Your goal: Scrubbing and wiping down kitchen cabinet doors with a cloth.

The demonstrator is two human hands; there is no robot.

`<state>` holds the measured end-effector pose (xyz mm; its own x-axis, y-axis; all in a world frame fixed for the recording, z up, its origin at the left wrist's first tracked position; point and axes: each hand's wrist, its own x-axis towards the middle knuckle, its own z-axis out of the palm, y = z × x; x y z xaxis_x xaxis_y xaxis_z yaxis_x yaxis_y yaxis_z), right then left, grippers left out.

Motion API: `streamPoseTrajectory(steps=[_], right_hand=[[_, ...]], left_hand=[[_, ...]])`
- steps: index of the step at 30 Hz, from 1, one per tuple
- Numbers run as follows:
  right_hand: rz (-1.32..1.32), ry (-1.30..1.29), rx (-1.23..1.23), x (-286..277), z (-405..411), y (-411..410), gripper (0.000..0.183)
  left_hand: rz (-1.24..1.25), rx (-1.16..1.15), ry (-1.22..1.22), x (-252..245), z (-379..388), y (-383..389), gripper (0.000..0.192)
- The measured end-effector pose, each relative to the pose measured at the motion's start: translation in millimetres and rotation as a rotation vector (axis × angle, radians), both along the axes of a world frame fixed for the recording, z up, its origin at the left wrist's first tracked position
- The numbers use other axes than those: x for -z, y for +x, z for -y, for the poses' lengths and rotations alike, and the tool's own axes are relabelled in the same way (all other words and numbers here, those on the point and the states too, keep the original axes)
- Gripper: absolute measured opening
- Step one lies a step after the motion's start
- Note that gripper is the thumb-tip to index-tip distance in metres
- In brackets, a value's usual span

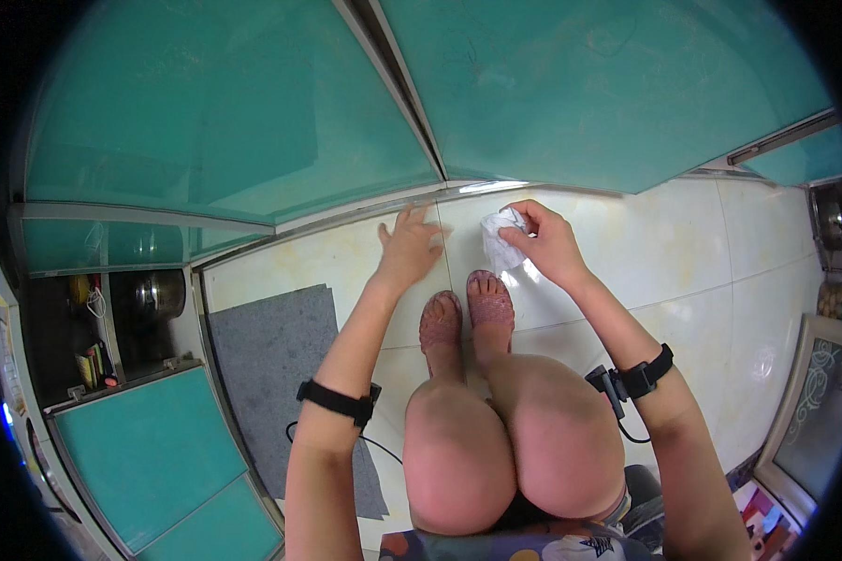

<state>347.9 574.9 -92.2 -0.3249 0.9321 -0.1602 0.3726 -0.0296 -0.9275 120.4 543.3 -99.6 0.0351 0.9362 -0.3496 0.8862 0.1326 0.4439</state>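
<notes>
Pinched between the thumb and fingers of my right hand (546, 242) is a crumpled white tissue or thin cloth (502, 238). It hangs over the tiles, just beyond the toes of my right sandal (491, 301). My left hand (408, 249) holds nothing; its fingers are spread and a little blurred. Those fingertips lie near the metal bottom rail (365, 219) of the cabinet, though I cannot tell whether they touch it. Green glossy cabinet doors (238, 105) rise before me, and another green door panel (568, 84) stands to the right of the metal frame.
Pale glossy tiles (645, 259) make up the floor. A grey mat (274, 379) lies to the left. Beyond it, an open cabinet compartment (144, 343) holds a metal pot (160, 293). A frosted patterned panel (817, 393) stands at the right. A black cable (382, 449) trails by my left arm.
</notes>
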Motion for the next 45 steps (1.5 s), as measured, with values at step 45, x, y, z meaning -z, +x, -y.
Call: streamPoseTrajectory(steps=[45], right_hand=[[-0.058, -0.359, -0.242, 55, -18, -87, 0.017]], left_hand=[[0.553, -1.121, 1.184, 106, -53, -21, 0.017]])
